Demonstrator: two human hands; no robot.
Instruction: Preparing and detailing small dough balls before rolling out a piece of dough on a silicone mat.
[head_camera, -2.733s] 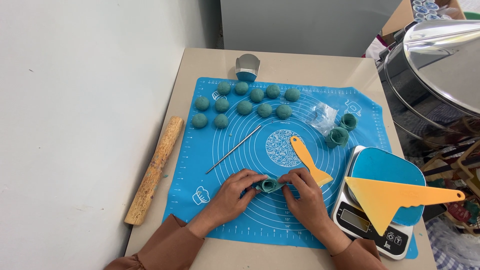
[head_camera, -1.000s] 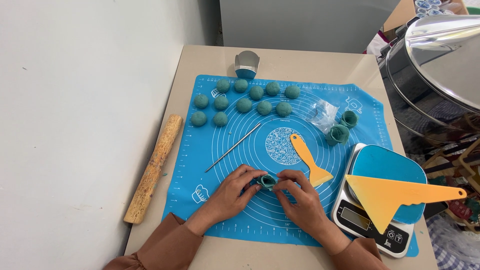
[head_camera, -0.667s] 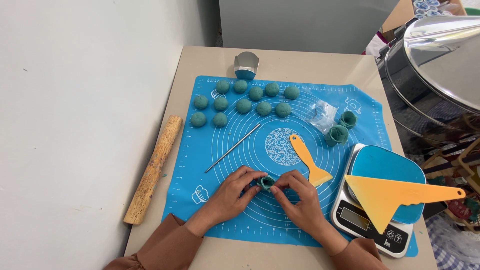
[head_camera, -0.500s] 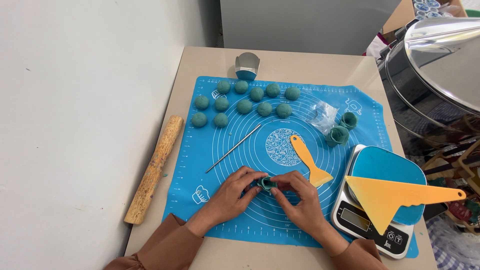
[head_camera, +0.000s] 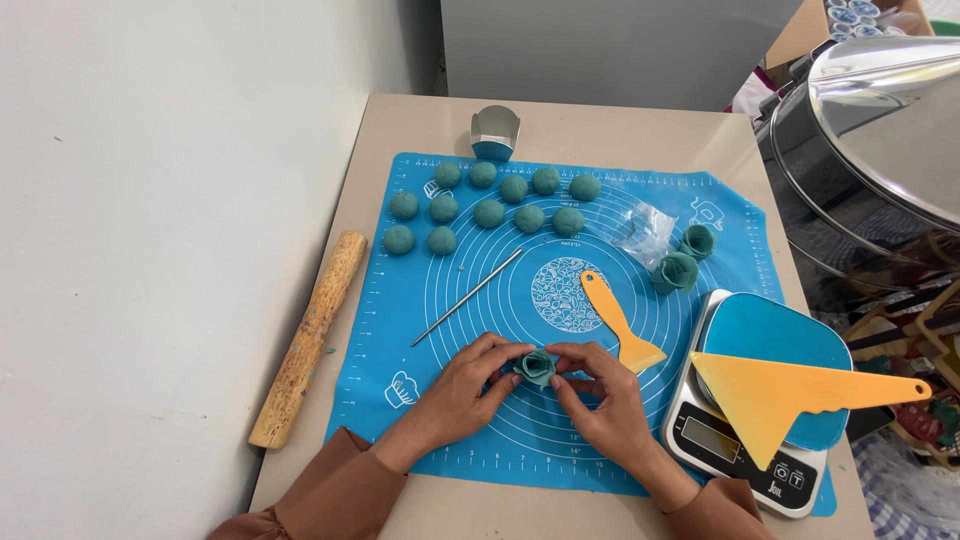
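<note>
Both hands (head_camera: 545, 395) still pinch the dough rose (head_camera: 537, 367), seemingly unchanged.

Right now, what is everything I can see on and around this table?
baking mat: one, blue, covering the table
dough balls: eleven, teal, mat's far left
finished dough roses: two, teal, mat's right
dough rose: one, teal, between both hands
metal rod: one, silver, mat centre
spatula: one, orange, mat
kitchen scale: one, right
scraper: one, orange, on scale
rolling pin: one, wooden, left of mat
left hand: pinching rose
right hand: pinching rose
</note>
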